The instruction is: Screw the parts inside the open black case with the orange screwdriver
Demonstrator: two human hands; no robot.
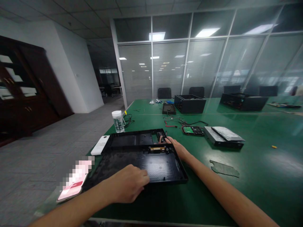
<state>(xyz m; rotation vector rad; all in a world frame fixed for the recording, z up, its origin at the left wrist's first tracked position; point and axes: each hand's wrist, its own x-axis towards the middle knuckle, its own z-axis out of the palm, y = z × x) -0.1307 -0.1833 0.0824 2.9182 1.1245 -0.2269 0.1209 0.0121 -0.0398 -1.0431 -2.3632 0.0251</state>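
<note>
A wide, flat black case (132, 162) with raised rims lies on the green table before me. Toward its far right side are a gold-coloured strip (157, 148) and a bundle of thin wires (162, 139). Fingers curled, my left hand (130, 183) is at the near rim; its fingertips are mostly hidden from me. My right hand (174, 146) reaches round the right side and grips the case close to the wires, its lower fingers out of sight behind the rim.
At left are a phone (74, 186), a white object (100, 145) and a clear bottle (118, 122). To the right lie a green circuit board (189, 130), a silver-and-black drive (222, 138) and a thin grey plate (224, 169). Two black boxes (190, 105) stand farther back.
</note>
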